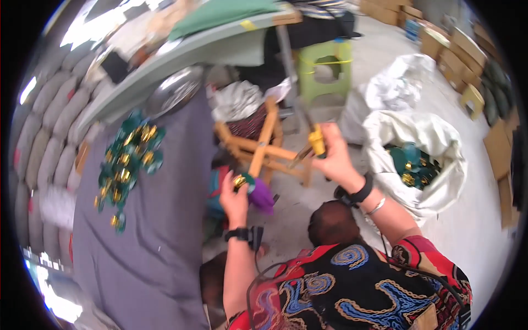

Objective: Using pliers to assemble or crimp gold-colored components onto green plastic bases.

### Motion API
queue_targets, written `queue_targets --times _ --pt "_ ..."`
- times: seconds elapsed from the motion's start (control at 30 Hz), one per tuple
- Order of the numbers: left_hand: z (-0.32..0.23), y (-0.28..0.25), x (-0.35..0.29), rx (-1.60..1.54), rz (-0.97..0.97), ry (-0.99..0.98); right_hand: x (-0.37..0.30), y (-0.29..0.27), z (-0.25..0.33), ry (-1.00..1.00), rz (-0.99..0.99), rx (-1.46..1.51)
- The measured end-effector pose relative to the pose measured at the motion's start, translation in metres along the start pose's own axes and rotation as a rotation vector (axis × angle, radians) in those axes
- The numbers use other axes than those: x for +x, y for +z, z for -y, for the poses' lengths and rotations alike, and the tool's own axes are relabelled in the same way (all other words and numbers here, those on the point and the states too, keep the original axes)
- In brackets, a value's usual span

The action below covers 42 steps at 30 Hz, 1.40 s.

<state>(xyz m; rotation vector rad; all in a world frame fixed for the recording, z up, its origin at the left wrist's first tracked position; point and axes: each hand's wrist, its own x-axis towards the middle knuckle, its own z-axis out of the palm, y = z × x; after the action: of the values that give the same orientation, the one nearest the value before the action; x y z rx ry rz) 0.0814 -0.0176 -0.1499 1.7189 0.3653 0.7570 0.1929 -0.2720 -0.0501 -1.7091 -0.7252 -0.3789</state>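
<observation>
My left hand [235, 204] is closed around a small green and gold piece [240, 180], beside the table's edge. A purple object [262, 197] lies just beyond it; its kind is unclear. Raised to the right, my right hand [334, 157] grips a yellow-handled tool [316, 141] with a dark, thin end; blur hides its exact kind. The two hands are apart. On the grey cloth [165, 231] at left lies a heap of green pieces with shiny gold middles [124, 159]. More such pieces [412, 166] fill the bottom of an open white sack [379, 176] at right.
A wooden folding stand [263, 144] is in front of my hands. Behind it are a green plastic stool [325, 74] and a metal bowl [177, 91]. Stacked grey rolls [52, 110] line the left; cardboard boxes [459, 58] stand at the far right.
</observation>
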Motion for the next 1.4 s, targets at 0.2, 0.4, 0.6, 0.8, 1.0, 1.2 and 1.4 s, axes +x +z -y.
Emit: queue_targets --times 0.2,0.4,0.6,0.8,1.0,1.2,1.4 --pt "-0.147 0.07 0.009 -0.39 0.272 -0.234 -0.044 -0.012 -0.033 0.279 -0.067 -0.101" --pt "-0.25 0.192 0.011 -0.427 0.804 -0.191 -0.046 0.014 -0.055 0.35 0.069 -0.025" --pt "-0.216 0.15 0.011 -0.107 0.543 0.293 -0.025 -0.016 -0.026 0.191 0.069 0.039" --pt "-0.204 -0.053 0.087 0.101 -0.236 0.237 0.002 0.006 0.036 0.45 0.184 0.619" --pt "-0.202 -0.253 0.109 1.213 -0.624 -0.189 0.0 0.03 0.058 0.221 0.296 0.644" --pt "-0.124 -0.331 0.073 1.363 -0.557 -0.435 -0.005 0.044 0.067 0.081 0.374 0.537" --pt "-0.157 -0.303 0.08 1.383 -0.529 -0.177 -0.003 0.053 0.075 0.102 0.38 0.494"
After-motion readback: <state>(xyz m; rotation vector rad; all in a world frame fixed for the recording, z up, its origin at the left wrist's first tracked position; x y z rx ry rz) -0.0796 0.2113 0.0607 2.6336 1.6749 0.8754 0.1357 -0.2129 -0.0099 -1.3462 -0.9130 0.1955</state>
